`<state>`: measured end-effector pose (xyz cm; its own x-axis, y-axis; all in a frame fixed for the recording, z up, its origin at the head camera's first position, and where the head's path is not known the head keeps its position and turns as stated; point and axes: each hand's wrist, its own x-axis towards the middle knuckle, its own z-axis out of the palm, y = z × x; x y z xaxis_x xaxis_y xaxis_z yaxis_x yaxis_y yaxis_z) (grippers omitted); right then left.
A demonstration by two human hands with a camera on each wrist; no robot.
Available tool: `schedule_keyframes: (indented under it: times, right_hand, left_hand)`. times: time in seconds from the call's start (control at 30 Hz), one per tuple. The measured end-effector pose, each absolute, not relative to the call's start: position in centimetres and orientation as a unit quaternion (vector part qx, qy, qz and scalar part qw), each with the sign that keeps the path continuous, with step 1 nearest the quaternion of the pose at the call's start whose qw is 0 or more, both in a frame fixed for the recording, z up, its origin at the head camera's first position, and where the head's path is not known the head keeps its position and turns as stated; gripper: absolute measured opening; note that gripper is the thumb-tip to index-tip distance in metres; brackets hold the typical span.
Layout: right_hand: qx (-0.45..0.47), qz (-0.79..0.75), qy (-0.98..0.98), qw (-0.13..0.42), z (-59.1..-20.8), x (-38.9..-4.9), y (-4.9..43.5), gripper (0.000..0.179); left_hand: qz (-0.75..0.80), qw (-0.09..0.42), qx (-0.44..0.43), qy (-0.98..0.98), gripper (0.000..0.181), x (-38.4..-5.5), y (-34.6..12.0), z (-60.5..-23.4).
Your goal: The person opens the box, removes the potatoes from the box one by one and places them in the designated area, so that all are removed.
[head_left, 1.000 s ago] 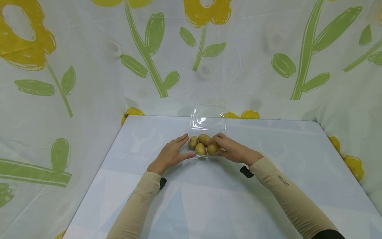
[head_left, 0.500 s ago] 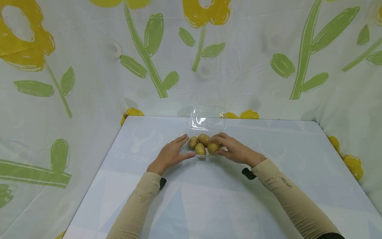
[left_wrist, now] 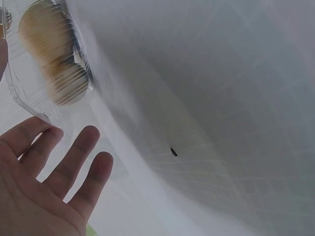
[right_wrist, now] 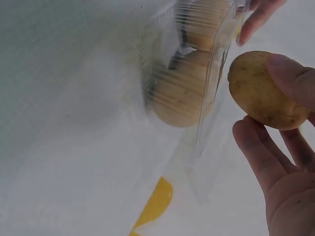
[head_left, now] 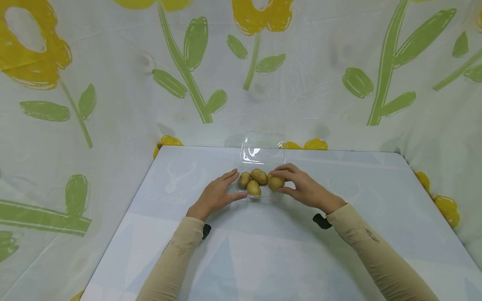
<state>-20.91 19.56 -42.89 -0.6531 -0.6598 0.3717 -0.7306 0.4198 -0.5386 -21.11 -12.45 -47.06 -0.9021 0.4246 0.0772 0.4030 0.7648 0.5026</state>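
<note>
My right hand (head_left: 303,186) pinches a potato (right_wrist: 266,91) between thumb and fingers, at the right side of a clear plastic clamshell box (right_wrist: 211,93). Inside the box sit three more potatoes: one at the left (head_left: 244,179), one at the back (head_left: 259,176) and one at the front (head_left: 253,189). My left hand (head_left: 216,194) is at the box's left side, fingers spread and fairly straight, with fingertips right at the rim in the left wrist view. The box's transparent lid (head_left: 262,149) stands raised at the back.
The box is near the far edge of a white and pale blue table (head_left: 263,251). Behind and beside the table hangs a white curtain (head_left: 308,83) printed with yellow flowers and green leaves.
My right hand has taken hold of the potato at the box's right, lifted it and drawn it rightward, away from the other potatoes. The left hand has stayed in place.
</note>
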Motion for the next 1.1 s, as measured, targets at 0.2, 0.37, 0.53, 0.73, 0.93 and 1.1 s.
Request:
schedule_keyframes:
  times: [0.2, 0.37, 0.53, 0.73, 0.93, 1.1]
  right_hand:
    - [0.400, 0.366, -0.835, 0.093, -42.8, -20.9, 20.4, 0.056]
    - [0.384, 0.394, -0.828, 0.108, -42.7, -21.2, 21.1, 0.059]
    - [0.354, 0.414, -0.829, 0.128, -42.7, -21.5, 21.9, 0.059]
    - [0.312, 0.426, -0.837, 0.144, -43.0, -21.8, 22.9, 0.059]
    - [0.287, 0.422, -0.845, 0.160, -43.0, -22.1, 23.8, 0.055]
    - [0.253, 0.408, -0.859, 0.177, -43.1, -22.6, 24.3, 0.050]
  left_hand:
    - [0.263, 0.019, 0.219, 0.939, 0.092, -21.2, -12.4, -47.2]
    - [0.263, 0.026, 0.216, 0.940, 0.092, -21.2, -12.3, -47.3]
    - [0.261, 0.032, 0.214, 0.941, 0.092, -21.2, -12.3, -47.1]
    - [0.263, 0.033, 0.210, 0.941, 0.092, -21.1, -12.3, -47.0]
    - [0.261, 0.032, 0.210, 0.942, 0.091, -21.2, -12.3, -47.1]
    - [0.259, 0.030, 0.210, 0.942, 0.091, -21.1, -12.3, -47.1]
